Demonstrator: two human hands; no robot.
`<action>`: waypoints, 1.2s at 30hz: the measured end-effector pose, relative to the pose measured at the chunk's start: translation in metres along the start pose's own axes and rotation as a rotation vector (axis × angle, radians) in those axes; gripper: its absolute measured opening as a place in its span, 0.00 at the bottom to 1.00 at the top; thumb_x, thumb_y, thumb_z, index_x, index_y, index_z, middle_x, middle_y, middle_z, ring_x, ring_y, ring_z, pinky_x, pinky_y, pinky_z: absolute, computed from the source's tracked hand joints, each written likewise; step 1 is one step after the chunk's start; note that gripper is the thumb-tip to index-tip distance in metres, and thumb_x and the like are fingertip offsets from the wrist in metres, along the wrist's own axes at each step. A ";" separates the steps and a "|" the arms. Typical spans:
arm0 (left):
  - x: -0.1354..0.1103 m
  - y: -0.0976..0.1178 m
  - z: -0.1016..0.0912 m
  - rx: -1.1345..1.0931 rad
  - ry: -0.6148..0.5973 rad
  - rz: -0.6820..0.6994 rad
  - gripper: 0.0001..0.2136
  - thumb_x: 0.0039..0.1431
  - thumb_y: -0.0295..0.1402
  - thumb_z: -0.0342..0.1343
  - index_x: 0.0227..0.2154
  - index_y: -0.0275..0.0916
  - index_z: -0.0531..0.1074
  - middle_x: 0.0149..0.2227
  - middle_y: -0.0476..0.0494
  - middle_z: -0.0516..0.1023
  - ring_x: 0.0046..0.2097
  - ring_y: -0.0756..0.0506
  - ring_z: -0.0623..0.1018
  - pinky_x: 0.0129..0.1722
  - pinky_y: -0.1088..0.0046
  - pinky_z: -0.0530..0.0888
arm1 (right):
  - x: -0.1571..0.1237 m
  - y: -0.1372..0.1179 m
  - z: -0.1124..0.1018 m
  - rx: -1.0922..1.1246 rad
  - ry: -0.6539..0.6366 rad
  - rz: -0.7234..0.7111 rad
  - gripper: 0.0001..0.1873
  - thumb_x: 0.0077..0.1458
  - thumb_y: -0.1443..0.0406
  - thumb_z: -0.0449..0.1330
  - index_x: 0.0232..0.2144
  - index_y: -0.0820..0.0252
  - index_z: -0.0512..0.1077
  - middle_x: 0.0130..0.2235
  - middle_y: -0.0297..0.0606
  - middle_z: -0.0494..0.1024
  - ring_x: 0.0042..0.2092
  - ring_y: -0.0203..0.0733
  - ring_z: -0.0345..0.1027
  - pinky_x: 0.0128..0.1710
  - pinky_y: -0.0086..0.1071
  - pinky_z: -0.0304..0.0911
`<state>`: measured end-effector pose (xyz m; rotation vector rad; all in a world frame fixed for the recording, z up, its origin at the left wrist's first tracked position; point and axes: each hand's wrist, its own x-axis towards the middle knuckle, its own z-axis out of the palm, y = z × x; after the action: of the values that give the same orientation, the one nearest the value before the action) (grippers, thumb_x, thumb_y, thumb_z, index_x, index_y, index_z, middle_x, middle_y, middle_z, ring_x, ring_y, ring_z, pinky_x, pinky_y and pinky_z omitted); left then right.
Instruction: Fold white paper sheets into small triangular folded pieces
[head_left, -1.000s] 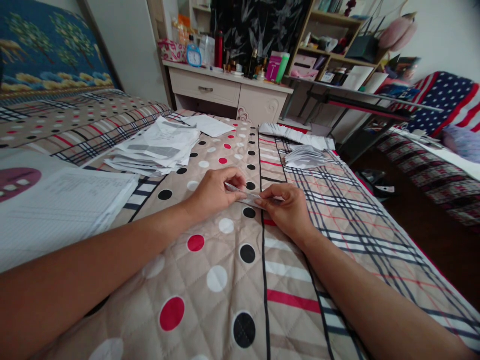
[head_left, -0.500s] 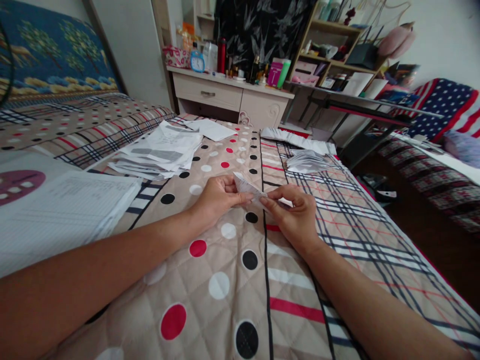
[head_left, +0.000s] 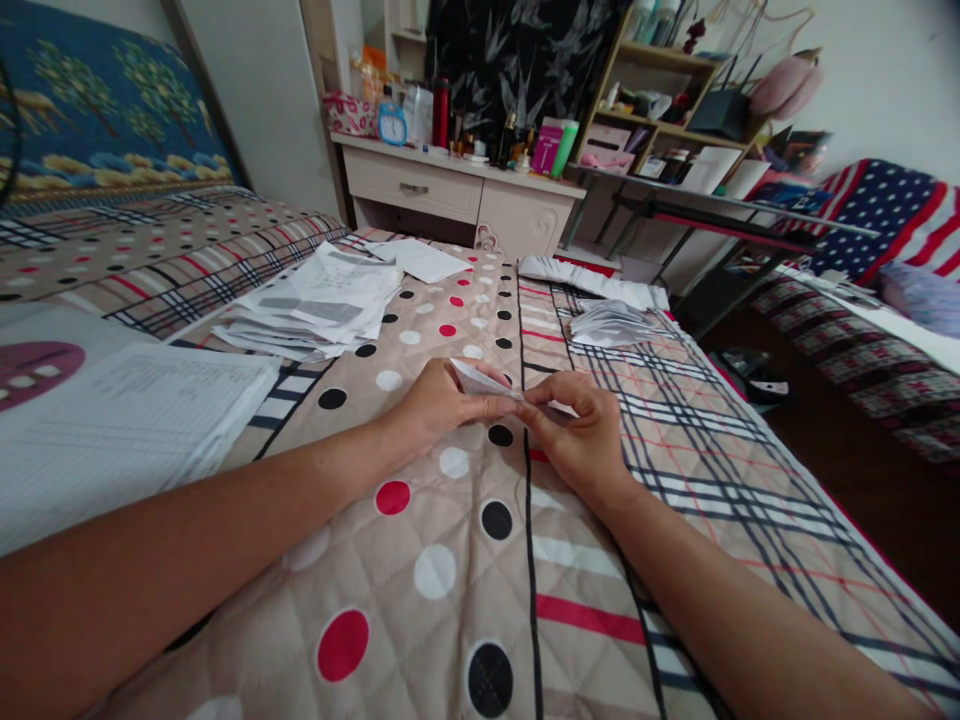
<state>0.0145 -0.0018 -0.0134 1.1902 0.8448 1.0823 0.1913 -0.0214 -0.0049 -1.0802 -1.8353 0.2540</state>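
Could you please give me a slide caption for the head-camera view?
Over a patterned quilt, the left hand and right hand pinch a small folded paper, paper stacks behind.

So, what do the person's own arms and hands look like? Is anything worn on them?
The left forearm and right forearm are bare, with no sleeve in view. The left hand and right hand wear no gloves. No watch, bracelet or ring is visible.

Thin matt white paper slip [head_left: 481,379], creased. Quilted matt cloth bedspread [head_left: 465,560], stitched in diamonds. Far left, loose matt paper sheets [head_left: 315,300]. Beyond, smooth pale cabinet [head_left: 450,190].
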 end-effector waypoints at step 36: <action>0.005 0.005 0.000 -0.364 0.172 -0.023 0.03 0.56 0.26 0.61 0.31 0.30 0.75 0.32 0.41 0.81 0.33 0.47 0.81 0.37 0.69 0.80 | 0.002 0.003 0.007 0.670 -0.105 0.573 0.12 0.47 0.59 0.68 0.21 0.62 0.79 0.25 0.40 0.81 0.26 0.37 0.71 0.30 0.30 0.66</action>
<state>0.0149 0.0029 -0.0087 0.7904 0.7499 1.2707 0.1875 -0.0162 -0.0093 -1.0787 -1.3176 1.1867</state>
